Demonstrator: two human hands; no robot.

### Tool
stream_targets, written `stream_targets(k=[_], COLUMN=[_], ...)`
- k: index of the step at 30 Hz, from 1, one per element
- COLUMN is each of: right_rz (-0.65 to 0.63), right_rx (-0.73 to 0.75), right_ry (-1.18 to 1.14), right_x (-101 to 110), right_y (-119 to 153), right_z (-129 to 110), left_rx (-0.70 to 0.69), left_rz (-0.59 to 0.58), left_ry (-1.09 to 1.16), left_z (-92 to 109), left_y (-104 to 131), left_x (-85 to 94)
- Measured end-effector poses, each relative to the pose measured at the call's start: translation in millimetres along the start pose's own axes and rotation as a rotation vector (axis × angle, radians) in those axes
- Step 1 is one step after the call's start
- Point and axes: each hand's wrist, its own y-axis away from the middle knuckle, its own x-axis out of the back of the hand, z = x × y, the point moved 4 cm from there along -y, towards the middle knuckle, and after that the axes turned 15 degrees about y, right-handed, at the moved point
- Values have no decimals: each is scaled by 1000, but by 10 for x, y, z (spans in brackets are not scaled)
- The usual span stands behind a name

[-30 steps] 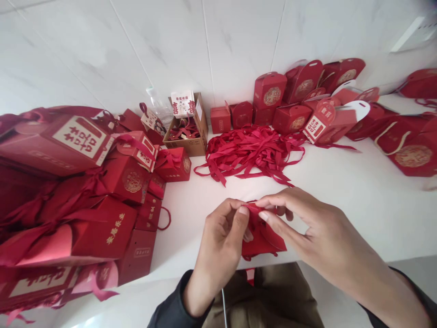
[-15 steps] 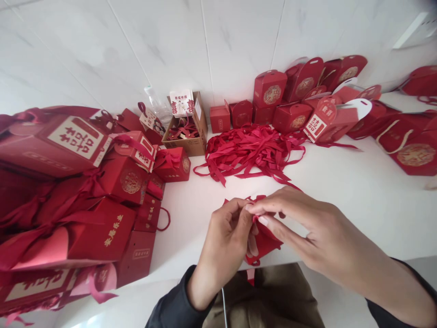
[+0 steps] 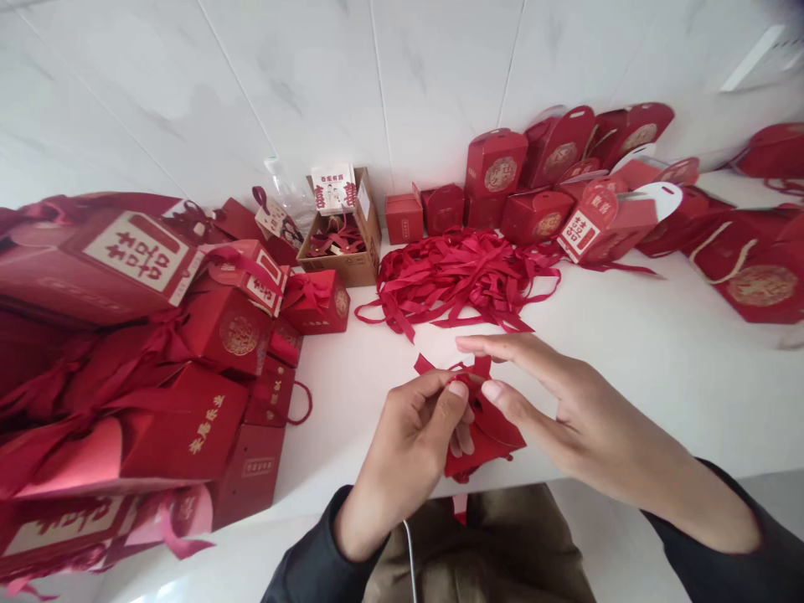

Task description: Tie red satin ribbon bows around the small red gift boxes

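Note:
A small red gift box (image 3: 493, 440) sits at the near edge of the white table, partly hidden under my hands. Red ribbon (image 3: 482, 366) is gathered at its top, with short ends sticking up. My left hand (image 3: 420, 431) pinches the ribbon between thumb and forefinger, its other fingers curled against the box. Just right of that pinch is my right hand (image 3: 533, 398), with thumb and fingers spread apart and nothing held between them. Its thumb tip is close to the ribbon; whether it touches, I cannot tell.
A heap of red ribbons (image 3: 461, 276) lies beyond my hands. Stacked red boxes (image 3: 210, 419) crowd the left side. A cardboard box (image 3: 361, 266) and a clear bottle (image 3: 286, 188) stand near the tiled wall. More red gift boxes (image 3: 559, 151) fill the back right.
My right hand has let go of the ribbon and opened, its fingers lifting away. The left hand keeps its pinch, and more of the red box shows.

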Motion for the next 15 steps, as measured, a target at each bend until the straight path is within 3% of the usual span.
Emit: stream_targets(k=[6,15], right_rz=[-50,-108], right_rx=[-211,-203], right_ry=[-24,-137], right_x=[-15,-105], right_y=[-1,8], right_z=[111,61], left_rx=[36,38], left_rz=[44,-5], left_ry=[48,-11], left_z=[-32,-6], left_y=[-34,-1], left_x=[71,32])
